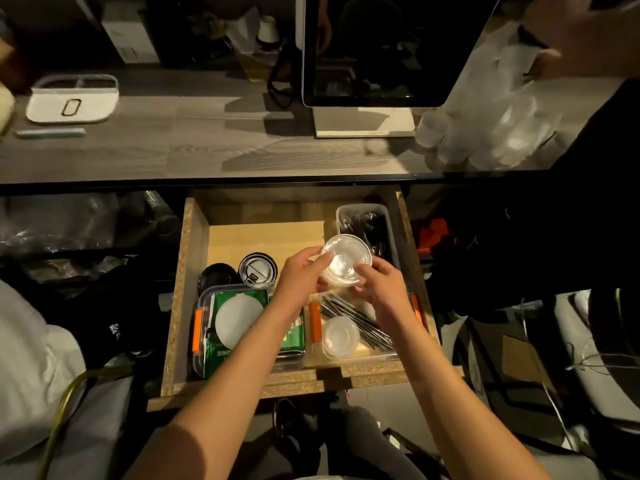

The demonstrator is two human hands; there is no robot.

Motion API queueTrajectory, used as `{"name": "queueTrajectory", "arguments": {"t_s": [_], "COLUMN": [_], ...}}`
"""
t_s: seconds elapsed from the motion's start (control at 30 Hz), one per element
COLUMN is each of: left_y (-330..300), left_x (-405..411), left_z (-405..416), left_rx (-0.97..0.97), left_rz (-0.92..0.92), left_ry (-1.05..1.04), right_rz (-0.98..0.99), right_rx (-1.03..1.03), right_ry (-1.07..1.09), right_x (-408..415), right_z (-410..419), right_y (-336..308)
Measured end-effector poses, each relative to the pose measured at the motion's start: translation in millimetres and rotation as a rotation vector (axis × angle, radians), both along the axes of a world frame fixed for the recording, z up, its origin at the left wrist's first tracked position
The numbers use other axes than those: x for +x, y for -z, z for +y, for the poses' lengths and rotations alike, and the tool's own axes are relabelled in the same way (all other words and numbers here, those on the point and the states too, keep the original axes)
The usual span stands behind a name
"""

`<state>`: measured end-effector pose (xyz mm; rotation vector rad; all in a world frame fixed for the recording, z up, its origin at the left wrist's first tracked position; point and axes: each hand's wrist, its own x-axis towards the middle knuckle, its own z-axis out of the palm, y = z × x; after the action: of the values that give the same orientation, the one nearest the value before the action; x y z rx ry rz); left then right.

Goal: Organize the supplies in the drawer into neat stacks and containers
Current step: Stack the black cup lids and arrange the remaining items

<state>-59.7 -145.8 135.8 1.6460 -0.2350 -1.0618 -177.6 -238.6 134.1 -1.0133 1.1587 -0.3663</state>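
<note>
I have both hands over the open drawer [180,306], holding a clear plastic cup [345,259] — possibly a few nested together, I can't tell through the glare. My left hand [301,271] has its fingers curled round the cup's left side, and my right hand [382,289] pinches it from the lower right. The cup sits in the air above the middle of the drawer, tilted so its mouth faces up toward me.

By my reading the job is partly done. At the front left, a clear bin with orange clips [201,327] holds a green packet [294,330] with a white round lid [237,322] on top. At the front right, a second clear bin [346,358] holds dark straws [349,315] and a short stack of clear cups [341,336]. At the back right, a narrow tray [360,211] holds what looks like cutlery — too dim to be sure.

What seems left: the cup in my hands needs a home, most likely the stack in the right bin. Two round lids, one black [215,276] and one with a silver face [258,268], lie loose on the drawer floor behind the left bin. On the counter at the upper right, a blurred cluster of clear cups [485,133] may also belong here.
</note>
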Motion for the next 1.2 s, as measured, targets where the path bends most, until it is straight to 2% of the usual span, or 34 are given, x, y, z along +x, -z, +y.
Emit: {"name": "queueTrajectory", "arguments": {"t_s": [0.2, 0.4, 0.5, 0.57, 0.77, 0.87, 1.03, 1.13, 1.2], "left_y": [12, 51, 68, 78, 103, 104, 104, 97, 90], "left_x": [47, 93, 113, 123, 140, 141, 135, 128, 120], "left_z": [-13, -14, -9, -7, -2, -1, 6, 5, 3], "left_rx": [0.128, 0.294, 0.404, 0.445, 0.525, 0.502, 0.485, 0.492, 0.471], "left_rz": [-0.049, -0.144, -0.274, -0.279, -0.166, -0.138, -0.135, -0.207, -0.246], "left_ry": [0.003, 0.024, 0.096, 0.097, 0.057, 0.029, 0.04, 0.052, 0.049], "right_rz": [0.098, 0.206, 0.317, 0.393, 0.536, 0.495, 0.455, 0.518, 0.482], "right_rx": [-0.113, -0.171, -0.252, -0.268, -0.16, 0.021, 0.069, -0.141, -0.281], "right_ry": [-0.24, -0.404, -0.505, -0.571, -0.752, -0.741, -0.804, -0.834, -0.724], "right_x": [48, 102, 119, 128, 144, 148, 146, 140, 129], "right_z": [-32, -48, -51, -54, -57, -52, -52, -61, -65], "right_y": [7, 62, 93, 112, 156, 161, 160, 148, 135]}}
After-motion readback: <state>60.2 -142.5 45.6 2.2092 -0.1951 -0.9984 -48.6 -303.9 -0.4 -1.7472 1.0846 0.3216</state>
